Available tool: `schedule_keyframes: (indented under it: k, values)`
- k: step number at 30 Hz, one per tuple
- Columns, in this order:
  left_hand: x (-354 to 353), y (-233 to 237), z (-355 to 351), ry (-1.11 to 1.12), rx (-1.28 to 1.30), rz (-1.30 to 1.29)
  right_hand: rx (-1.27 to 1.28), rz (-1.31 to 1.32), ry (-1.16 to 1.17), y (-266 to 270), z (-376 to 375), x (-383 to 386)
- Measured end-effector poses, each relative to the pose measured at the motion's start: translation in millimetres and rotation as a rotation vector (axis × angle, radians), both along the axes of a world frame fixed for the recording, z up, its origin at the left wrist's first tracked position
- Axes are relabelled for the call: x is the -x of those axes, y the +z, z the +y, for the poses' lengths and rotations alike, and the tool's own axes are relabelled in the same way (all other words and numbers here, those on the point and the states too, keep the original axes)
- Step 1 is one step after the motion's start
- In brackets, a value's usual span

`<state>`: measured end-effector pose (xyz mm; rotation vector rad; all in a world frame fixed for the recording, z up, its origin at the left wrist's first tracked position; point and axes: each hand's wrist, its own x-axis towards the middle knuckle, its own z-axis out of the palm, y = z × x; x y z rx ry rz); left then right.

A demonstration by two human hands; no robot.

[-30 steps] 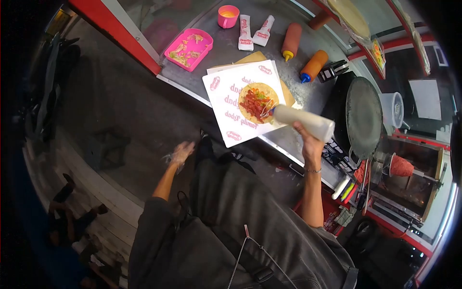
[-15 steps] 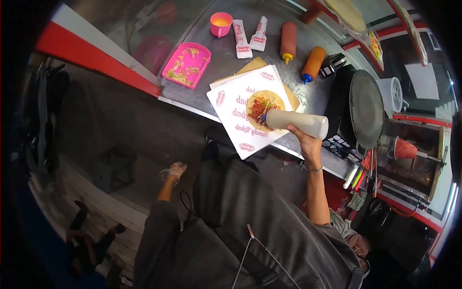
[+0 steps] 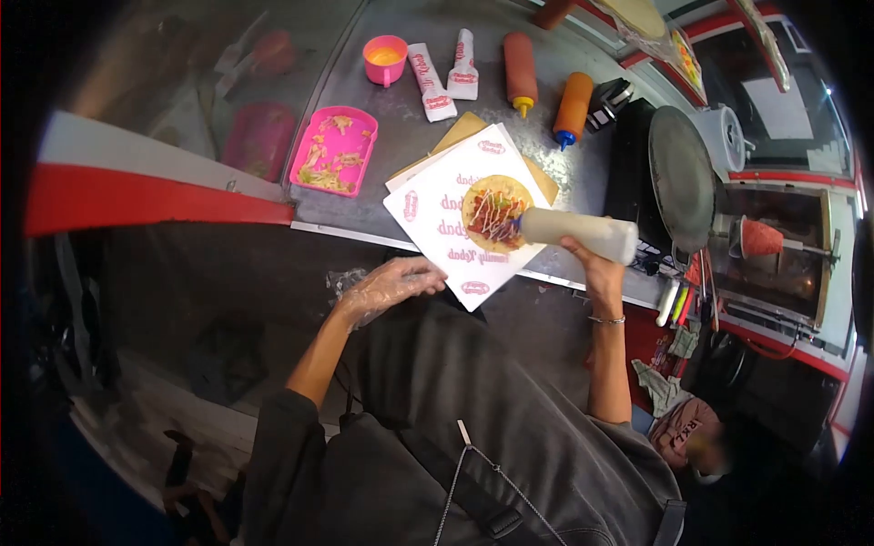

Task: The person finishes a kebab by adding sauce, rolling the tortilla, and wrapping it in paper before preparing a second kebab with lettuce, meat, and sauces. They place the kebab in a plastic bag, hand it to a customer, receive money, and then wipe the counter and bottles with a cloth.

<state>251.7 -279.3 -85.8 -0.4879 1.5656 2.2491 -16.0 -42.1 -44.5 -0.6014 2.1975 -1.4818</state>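
My right hand [image 3: 595, 271] is wrapped round a whitish squeeze bottle [image 3: 583, 234], tipped almost flat with its blue nozzle over a round flatbread [image 3: 475, 194]. Reddish filling [image 3: 496, 217] lies on the bread, crossed by thin white lines of sauce. Under the bread is a sheet of white printed paper [image 3: 428, 232], one corner reaching past the counter's front edge. My left hand [image 3: 391, 288], in a clear plastic glove, stretches its fingers toward the paper's lower left edge and holds nothing.
On the metal counter [image 3: 369, 218] are a pink tray of shreds [image 3: 291, 175], a pink cup [image 3: 386, 75], two paper-wrapped rolls [image 3: 431, 84], a red bottle [image 3: 520, 68] and an orange bottle [image 3: 574, 102]. A round griddle [image 3: 681, 182] stands right. A person's cap [image 3: 685, 431] shows lower right.
My left hand has come up from low beside my body to the paper's edge. More white sauce lines cross the filling, and the bottle has shifted slightly right.
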Motion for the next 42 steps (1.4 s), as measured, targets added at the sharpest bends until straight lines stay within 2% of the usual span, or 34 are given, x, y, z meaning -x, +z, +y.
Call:
schedule_keyframes:
  k: [2,4,6,8,10,11,12,14,15,19,22,24,25,26,28,29,30,32,36,38,42]
  values:
    - [20,12,1,0.167,0.032,-0.001,0.064,-0.084,-0.092,16,8,4]
    - [43,-35,5,0.318,0.035,-0.003,0.145,-0.084,-0.111,23,6,-1]
    - [66,-35,5,0.386,0.104,-0.097,0.058,0.017,-0.130,27,0,15]
    - [78,-37,2,0.360,0.097,-0.087,0.050,0.109,-0.033,45,-31,37]
    - [87,-31,2,0.384,0.037,-0.173,0.065,0.247,-0.015,25,-70,85]
    - [90,-28,2,0.394,0.051,-0.181,-0.026,0.379,-0.027,8,-95,117]
    - [90,-31,3,0.404,0.057,-0.184,-0.297,0.548,-0.060,24,-124,129]
    - [89,-41,4,0.432,0.071,-0.140,-0.461,0.534,0.064,-5,-179,186]
    - [89,-42,6,0.474,0.065,-0.132,-0.700,0.677,0.109,-24,-211,216]
    - [87,-44,11,0.529,0.091,-0.131,-0.771,0.574,0.163,-20,-258,235]
    - [86,-32,28,0.574,0.146,-0.083,-0.623,0.699,0.137,-27,-240,228]
    - [90,-26,42,0.582,0.349,-0.024,-0.186,0.878,-0.012,-44,-216,216]
    - [91,-36,48,0.618,0.496,0.057,-0.021,0.823,0.030,-45,-196,194]
    - [93,-41,52,0.637,0.509,0.040,0.145,0.764,0.067,-43,-169,171]
    - [95,-47,57,0.580,0.994,0.154,-0.031,0.494,0.209,-47,-117,134]
    - [96,-51,58,0.560,1.090,0.187,-0.071,0.481,0.252,-57,-94,122]
    - [97,-47,58,0.566,1.100,0.178,-0.111,0.470,0.291,-68,-74,112]
    - [99,-31,56,0.372,1.202,0.197,-0.188,0.546,0.330,-86,-42,101]
    - [106,-21,43,0.233,1.236,0.202,-0.129,0.504,0.328,-89,-28,90]
    - [111,-12,39,0.053,1.409,0.104,-0.137,0.755,0.335,-88,-42,90]
    - [116,-63,26,0.221,1.339,0.242,-0.162,0.712,0.397,-88,-83,91]
